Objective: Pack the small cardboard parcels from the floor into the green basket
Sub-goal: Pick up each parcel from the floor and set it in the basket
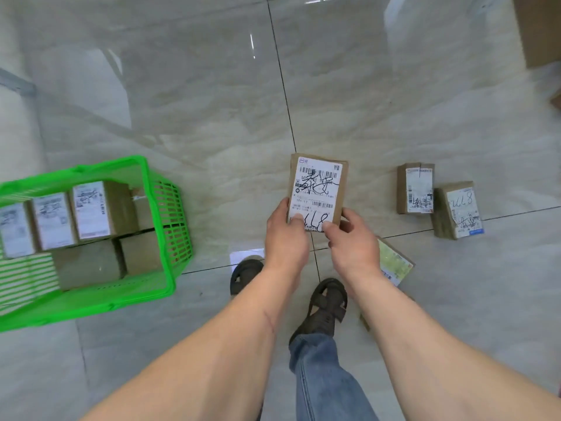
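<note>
Cardboard parcel (317, 189) gripped by both hands, label up: left hand (285, 235) on its lower left corner, right hand (352, 241) on the lower right, thumbs on the label. Two more parcels (416, 188) (457, 209) on the tiled floor (212, 101) to the right, touching. Green basket (165, 226) well left, holding several parcels.

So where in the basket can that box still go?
The green basket has bare bottom at its near left corner, bordered by the labelled row and two plain boxes. Everywhere else inside is full.
</note>
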